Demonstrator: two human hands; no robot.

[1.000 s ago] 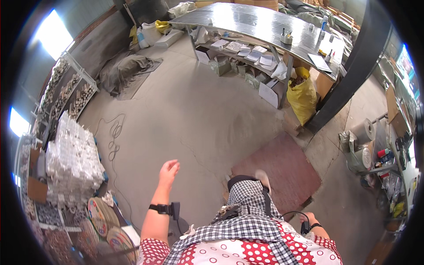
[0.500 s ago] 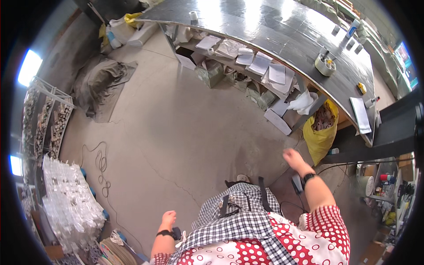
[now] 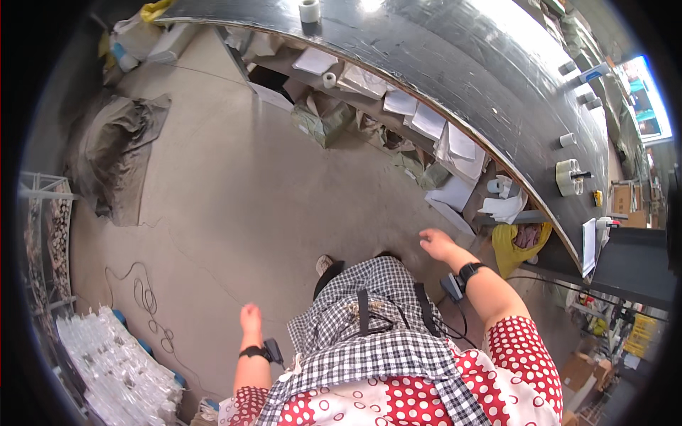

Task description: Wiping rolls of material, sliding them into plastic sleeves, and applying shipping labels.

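The right hand (image 3: 435, 245) hangs empty with its fingers loosely curled, out over the bare concrete floor (image 3: 234, 192) and nearest the yellow bag (image 3: 508, 248) that sits under the end of the long dark worktable (image 3: 455, 78); a black wristband (image 3: 470, 271) circles that wrist. The left hand (image 3: 250, 318) is also empty, fingers loose and pointing down at the person's side, well apart from the right, with a black band (image 3: 253, 351) on its wrist too. The yellow bag holds reddish crumpled material, and white crumpled sheets (image 3: 503, 206) lie just above it on the shelf under the table. Along that shelf run flat white packets and papers (image 3: 426, 121), a small white roll (image 3: 329, 79) and a greenish box (image 3: 320, 117). On the tabletop stand a white tape roll (image 3: 309, 10) at the far end, a white dispenser (image 3: 570, 177) near the right edge, and a white sheet (image 3: 589, 245) close to the table's corner. To the left, a crumpled grey tarp (image 3: 117, 153) lies on the floor, a thin cable (image 3: 145, 302) loops near the left hand, and clear plastic bottles packed in wrap (image 3: 114, 366) stack at the lower left.
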